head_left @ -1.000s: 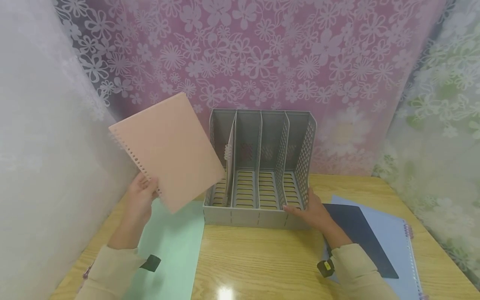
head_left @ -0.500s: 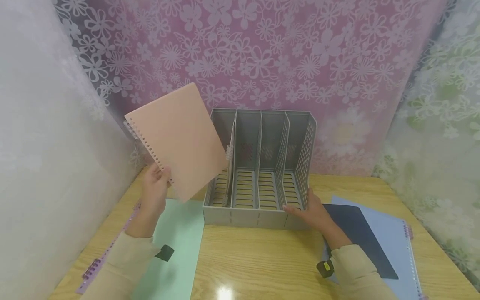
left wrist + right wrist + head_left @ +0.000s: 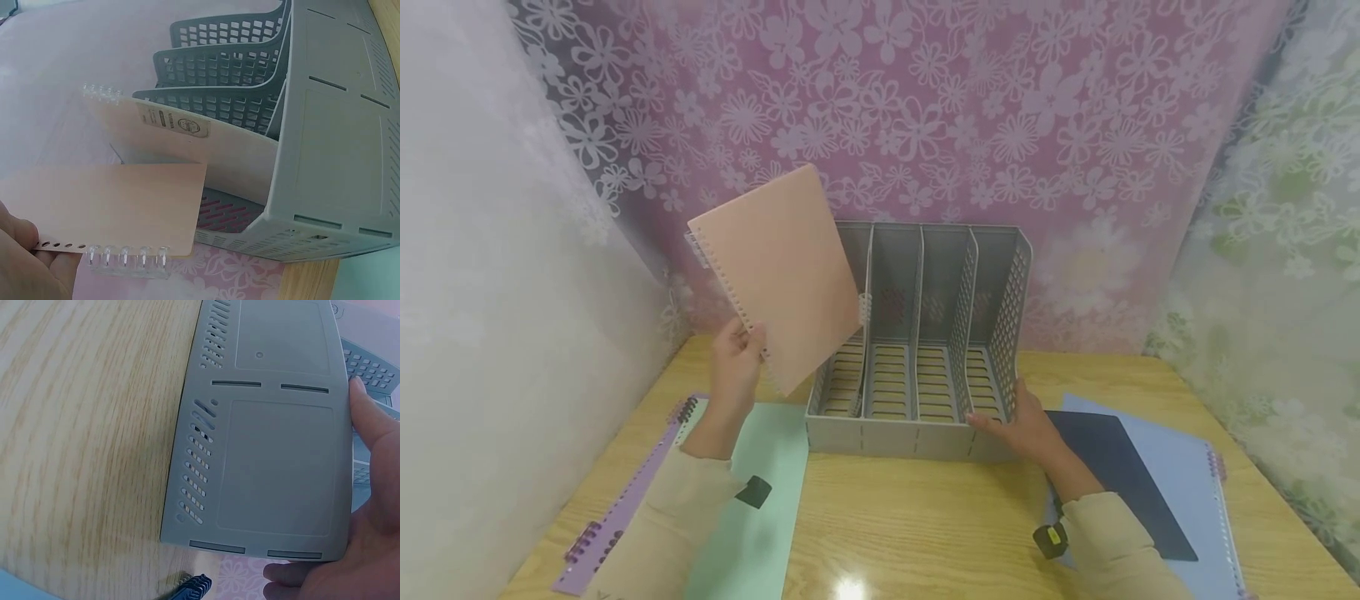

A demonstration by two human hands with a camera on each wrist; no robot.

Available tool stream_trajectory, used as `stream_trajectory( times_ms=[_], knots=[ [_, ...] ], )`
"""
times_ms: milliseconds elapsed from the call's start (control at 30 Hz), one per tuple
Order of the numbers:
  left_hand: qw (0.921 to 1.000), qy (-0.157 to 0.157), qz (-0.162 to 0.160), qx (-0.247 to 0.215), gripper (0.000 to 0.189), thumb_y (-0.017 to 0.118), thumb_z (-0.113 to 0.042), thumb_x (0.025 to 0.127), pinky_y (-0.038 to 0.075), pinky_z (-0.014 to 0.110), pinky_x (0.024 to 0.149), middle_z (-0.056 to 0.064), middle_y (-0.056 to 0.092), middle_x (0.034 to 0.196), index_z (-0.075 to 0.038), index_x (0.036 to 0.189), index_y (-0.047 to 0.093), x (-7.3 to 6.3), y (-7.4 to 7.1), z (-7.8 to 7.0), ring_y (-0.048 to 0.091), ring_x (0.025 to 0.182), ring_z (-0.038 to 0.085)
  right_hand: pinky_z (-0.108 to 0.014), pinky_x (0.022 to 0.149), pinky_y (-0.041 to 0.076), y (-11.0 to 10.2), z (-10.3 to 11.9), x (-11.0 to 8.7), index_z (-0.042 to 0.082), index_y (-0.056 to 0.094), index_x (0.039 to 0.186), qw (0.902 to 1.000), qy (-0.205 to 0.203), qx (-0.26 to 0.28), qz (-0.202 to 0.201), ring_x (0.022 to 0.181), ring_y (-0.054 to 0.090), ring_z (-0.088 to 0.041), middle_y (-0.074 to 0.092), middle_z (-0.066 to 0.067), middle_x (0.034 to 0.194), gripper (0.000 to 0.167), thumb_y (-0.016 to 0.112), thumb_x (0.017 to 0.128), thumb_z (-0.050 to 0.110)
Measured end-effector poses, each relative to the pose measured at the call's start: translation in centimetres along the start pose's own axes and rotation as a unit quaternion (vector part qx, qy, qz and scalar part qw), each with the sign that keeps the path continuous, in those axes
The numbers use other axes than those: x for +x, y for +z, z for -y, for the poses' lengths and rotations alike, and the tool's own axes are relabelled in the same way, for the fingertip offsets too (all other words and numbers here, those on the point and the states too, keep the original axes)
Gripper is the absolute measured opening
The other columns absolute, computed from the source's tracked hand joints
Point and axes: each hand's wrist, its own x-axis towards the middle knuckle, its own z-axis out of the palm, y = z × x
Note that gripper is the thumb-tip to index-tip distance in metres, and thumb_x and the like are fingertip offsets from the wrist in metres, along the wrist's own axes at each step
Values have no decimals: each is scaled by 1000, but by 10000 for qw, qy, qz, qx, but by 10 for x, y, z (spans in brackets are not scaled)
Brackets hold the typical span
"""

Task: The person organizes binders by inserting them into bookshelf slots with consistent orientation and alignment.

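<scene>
My left hand pinches a peach loose-leaf notebook by its punched, ring-bound edge. The notebook is tilted in the air, its lower right corner in front of the leftmost slot of a grey file organizer. In the left wrist view, another peach notebook with a printed label stands in that slot, leaning along the divider; clear rings show on the held one. At the organizer's front right corner, my right hand grips it, thumb over the front rim and fingers by the side wall.
Under my left forearm lie a mint-green notebook and a purple ring-bound one. To the right, a dark navy notebook overlaps a light blue one. A floral curtain hangs behind the organizer.
My left hand has carried the peach notebook rightward toward the organizer's leftmost slot, also turning it a little more upright. More of the purple notebook shows. My right hand has kept its grip.
</scene>
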Motion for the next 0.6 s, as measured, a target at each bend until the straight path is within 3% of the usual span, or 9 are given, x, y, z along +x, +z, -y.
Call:
stream_trajectory(
  times_ms=[133,200,267,333,400,467,533,600],
  knots=[
    [10000,-39,-86,-22,30,46,-6,102,57,21,73,27,62,119,4,129,55,3,9,3,67,81,4,-70,106,23,0,1,-1,-6,-16,149,10000,14,14,10,137,13,-58,3,-38,153,124,62,83,66],
    [9999,-62,-97,-67,30,47,-5,102,57,23,77,24,62,122,3,130,55,5,13,4,68,88,6,-70,106,23,-1,1,-2,-6,-16,149,10000,27,7,4,137,13,-58,3,-38,153,124,61,83,66],
    [9999,-67,-106,-32,30,47,-5,102,55,18,68,19,66,116,3,129,56,7,17,7,64,77,4,-70,106,23,-1,2,-2,-6,-16,149,10000,32,22,5,137,13,-58,3,-38,153,124,61,84,66],
    [10000,-38,-69,41,29,48,-6,102,48,14,56,15,67,104,2,127,58,9,21,8,54,61,1,-70,106,23,-1,2,-3,-6,-16,149,10000,37,29,6,137,14,-58,4,-38,153,124,61,84,65],
    [9999,-7,9,161,29,48,-7,102,40,14,50,12,66,101,1,127,58,10,24,10,44,55,1,-69,106,23,0,3,-3,-6,-16,149,10000,40,53,3,137,14,-57,4,-38,153,123,61,84,65],
    [9995,-4,123,300,30,47,-8,102,45,13,58,12,66,108,0,129,58,10,26,11,51,63,1,-69,106,23,0,3,-3,-6,-16,149,10000,48,43,2,137,14,-58,4,-38,153,123,61,84,65],
    [9990,-41,221,393,32,47,-9,103,52,19,78,15,63,121,0,132,56,11,30,13,61,88,5,-69,107,23,0,3,-3,-6,-15,149,10000,39,42,-31,137,14,-58,5,-38,153,124,62,84,65],
    [9985,-69,242,488,34,47,-9,103,50,28,93,16,57,133,0,135,54,11,34,14,59,110,12,-70,106,23,0,1,-3,-6,-15,149,10000,3,49,-65,136,15,-58,5,-38,153,123,62,84,64]
  ],
)
